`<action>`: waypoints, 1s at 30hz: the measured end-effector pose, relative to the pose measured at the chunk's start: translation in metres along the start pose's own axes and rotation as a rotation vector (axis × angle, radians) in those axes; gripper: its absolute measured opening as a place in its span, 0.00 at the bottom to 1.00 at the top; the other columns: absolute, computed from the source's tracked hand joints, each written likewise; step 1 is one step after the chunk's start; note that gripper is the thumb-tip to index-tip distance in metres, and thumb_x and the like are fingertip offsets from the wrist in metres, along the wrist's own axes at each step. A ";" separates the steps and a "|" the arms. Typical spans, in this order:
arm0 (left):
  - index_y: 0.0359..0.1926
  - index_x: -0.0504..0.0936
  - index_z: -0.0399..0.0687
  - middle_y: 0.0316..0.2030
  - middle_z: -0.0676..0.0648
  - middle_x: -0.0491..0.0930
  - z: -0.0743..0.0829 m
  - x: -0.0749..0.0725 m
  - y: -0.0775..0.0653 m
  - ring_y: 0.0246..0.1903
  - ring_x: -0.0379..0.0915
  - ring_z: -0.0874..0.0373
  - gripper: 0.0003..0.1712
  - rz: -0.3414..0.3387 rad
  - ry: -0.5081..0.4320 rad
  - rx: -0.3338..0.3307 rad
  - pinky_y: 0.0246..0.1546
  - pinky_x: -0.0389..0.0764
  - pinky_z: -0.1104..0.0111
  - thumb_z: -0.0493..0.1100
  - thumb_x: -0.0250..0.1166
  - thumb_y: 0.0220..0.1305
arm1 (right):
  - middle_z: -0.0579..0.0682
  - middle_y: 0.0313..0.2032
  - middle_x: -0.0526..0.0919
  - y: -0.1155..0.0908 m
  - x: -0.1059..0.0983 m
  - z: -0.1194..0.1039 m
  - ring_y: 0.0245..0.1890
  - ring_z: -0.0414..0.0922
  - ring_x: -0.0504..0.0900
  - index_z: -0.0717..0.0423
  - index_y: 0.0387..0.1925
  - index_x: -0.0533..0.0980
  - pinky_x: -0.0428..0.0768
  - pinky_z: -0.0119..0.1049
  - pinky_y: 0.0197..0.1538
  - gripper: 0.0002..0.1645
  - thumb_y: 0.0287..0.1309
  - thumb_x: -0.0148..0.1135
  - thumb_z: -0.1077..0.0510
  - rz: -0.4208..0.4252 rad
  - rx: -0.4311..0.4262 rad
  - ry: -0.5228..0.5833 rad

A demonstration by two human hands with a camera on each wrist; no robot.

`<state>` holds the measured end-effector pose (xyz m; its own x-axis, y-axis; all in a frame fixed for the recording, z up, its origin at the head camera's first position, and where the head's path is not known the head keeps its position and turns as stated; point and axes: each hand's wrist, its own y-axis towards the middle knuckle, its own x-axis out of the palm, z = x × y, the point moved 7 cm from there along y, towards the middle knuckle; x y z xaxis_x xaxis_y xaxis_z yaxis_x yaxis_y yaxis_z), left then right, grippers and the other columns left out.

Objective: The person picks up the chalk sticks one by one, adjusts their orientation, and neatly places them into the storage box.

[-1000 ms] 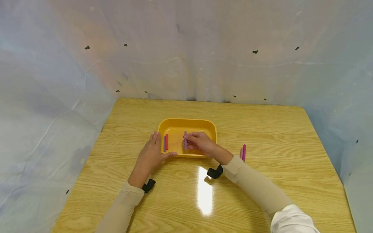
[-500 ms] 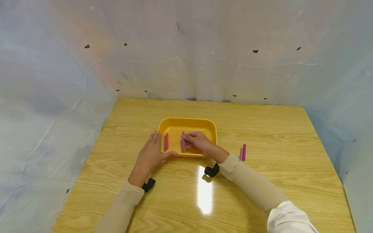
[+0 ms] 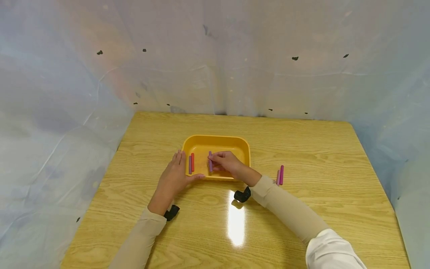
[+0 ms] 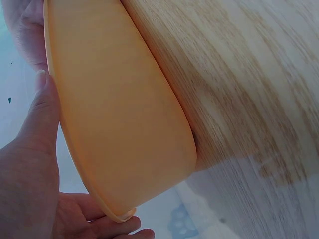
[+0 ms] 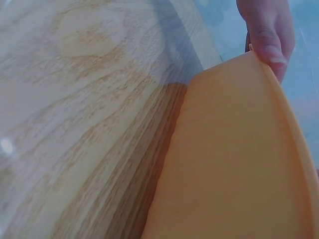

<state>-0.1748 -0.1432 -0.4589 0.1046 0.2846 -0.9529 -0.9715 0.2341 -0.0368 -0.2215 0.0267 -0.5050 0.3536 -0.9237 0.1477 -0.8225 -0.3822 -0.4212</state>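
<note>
A shallow yellow tray (image 3: 218,136) stands on the wooden table. My left hand (image 3: 174,175) grips its near left corner, thumb over the front rim and fingers along the left wall, as the left wrist view also shows. Over the tray's floor, my right hand (image 3: 228,163) pinches a purple crayon-like stick (image 3: 211,165) between thumb and fingertips, its long side pointing away from me. At the tray's left end lie a dull purple stick (image 3: 190,165) and a red stick (image 3: 193,162), side by side. The right wrist view has the tray's outer wall (image 5: 229,144), which hides the right hand's fingers.
On the table (image 3: 312,149), right of the tray, lie a magenta stick (image 3: 282,175) and a pale pink stick (image 3: 278,177), close to the right sleeve (image 3: 285,205). Plastic sheeting (image 3: 218,56) hangs behind the table and at both sides.
My right hand has shifted slightly left with the purple stick, bringing it nearer the red one. The left hand keeps its place on the tray.
</note>
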 end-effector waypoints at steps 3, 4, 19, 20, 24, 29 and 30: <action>0.70 0.46 0.30 0.68 0.31 0.47 0.000 0.000 0.000 0.68 0.44 0.40 0.71 -0.001 -0.004 0.001 0.64 0.55 0.53 0.84 0.46 0.43 | 0.64 0.42 0.80 0.003 0.001 0.001 0.31 0.43 0.81 0.72 0.48 0.75 0.81 0.37 0.42 0.21 0.64 0.57 0.57 0.005 -0.007 -0.008; 0.70 0.46 0.30 0.68 0.31 0.47 0.000 0.000 0.000 0.68 0.44 0.40 0.71 0.000 -0.005 0.001 0.64 0.55 0.53 0.84 0.46 0.43 | 0.63 0.42 0.80 0.004 0.001 0.002 0.31 0.43 0.81 0.73 0.48 0.75 0.81 0.37 0.42 0.21 0.64 0.57 0.57 0.006 -0.009 -0.009; 0.70 0.47 0.30 0.68 0.31 0.47 0.000 0.001 0.000 0.67 0.45 0.40 0.72 0.009 -0.004 0.002 0.64 0.56 0.52 0.85 0.46 0.42 | 0.66 0.42 0.81 0.011 0.006 0.002 0.32 0.44 0.83 0.73 0.46 0.76 0.80 0.41 0.45 0.19 0.63 0.57 0.58 0.029 -0.023 -0.032; 0.70 0.47 0.30 0.68 0.31 0.48 0.000 0.001 0.000 0.67 0.45 0.40 0.72 0.011 -0.004 0.004 0.63 0.56 0.52 0.85 0.46 0.42 | 0.66 0.42 0.81 0.011 0.006 0.002 0.32 0.44 0.83 0.73 0.46 0.76 0.80 0.41 0.44 0.19 0.63 0.57 0.58 0.028 -0.024 -0.035; 0.70 0.47 0.30 0.68 0.32 0.47 0.000 0.000 0.000 0.67 0.45 0.40 0.72 0.016 -0.011 0.001 0.64 0.56 0.52 0.85 0.46 0.42 | 0.64 0.40 0.82 0.014 0.008 0.002 0.33 0.44 0.83 0.73 0.45 0.77 0.81 0.39 0.43 0.19 0.63 0.57 0.58 0.025 -0.031 -0.055; 0.70 0.46 0.31 0.69 0.32 0.47 0.000 0.000 0.000 0.68 0.45 0.41 0.72 0.008 -0.015 -0.007 0.64 0.56 0.52 0.85 0.46 0.42 | 0.62 0.37 0.83 0.017 0.012 0.002 0.33 0.46 0.83 0.72 0.45 0.78 0.81 0.38 0.41 0.19 0.64 0.56 0.58 0.015 -0.046 -0.081; 0.70 0.46 0.32 0.69 0.32 0.47 0.000 0.000 0.000 0.68 0.44 0.41 0.72 0.004 -0.017 -0.008 0.64 0.55 0.52 0.85 0.46 0.42 | 0.61 0.37 0.83 0.018 0.013 0.002 0.33 0.46 0.83 0.72 0.44 0.78 0.81 0.39 0.41 0.19 0.64 0.56 0.58 0.013 -0.048 -0.086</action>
<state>-0.1750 -0.1431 -0.4589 0.1047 0.3013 -0.9478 -0.9736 0.2256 -0.0358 -0.2307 0.0082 -0.5123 0.3783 -0.9234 0.0647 -0.8466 -0.3734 -0.3792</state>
